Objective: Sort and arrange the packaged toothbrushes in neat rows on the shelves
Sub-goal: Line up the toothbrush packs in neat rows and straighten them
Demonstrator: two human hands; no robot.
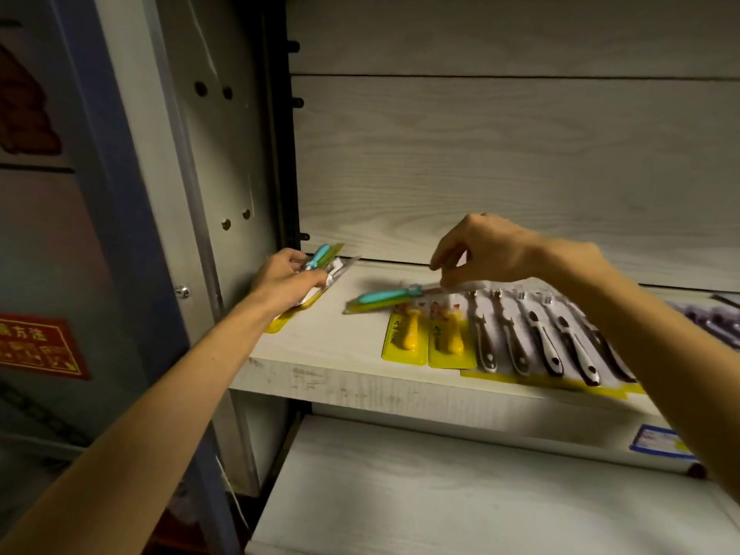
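Toothbrushes in yellow-backed packs are laid out on a pale wooden shelf (320,354), seen from the head camera looking down past both forearms. Two packs with yellow handles (428,338) lie side by side, square to the front edge. Just to their right a row of packs with dark and white handles (552,346) is spread like a fan, each one overlapping the next. At the far right edge some purple packs (716,320) are partly cut off by the frame.

A pack with a teal handle (384,297) lies slanted across the shelf, its right end over the tops of the yellow ones. That end is pinched between thumb and fingertips of the right hand (484,250), the remaining fingers being curled above it.

A small bundle of teal packs (318,270) is gripped by the left hand (286,280) at the left end of the shelf, close to the grey side panel (224,154); the bundle's lower end rests on the board. The hands are held well apart.

A second shelf (440,494) is seen below, with a blue price label (660,440) fixed to the upper shelf's front edge. A red sticker (38,346) is stuck on the surface at far left.
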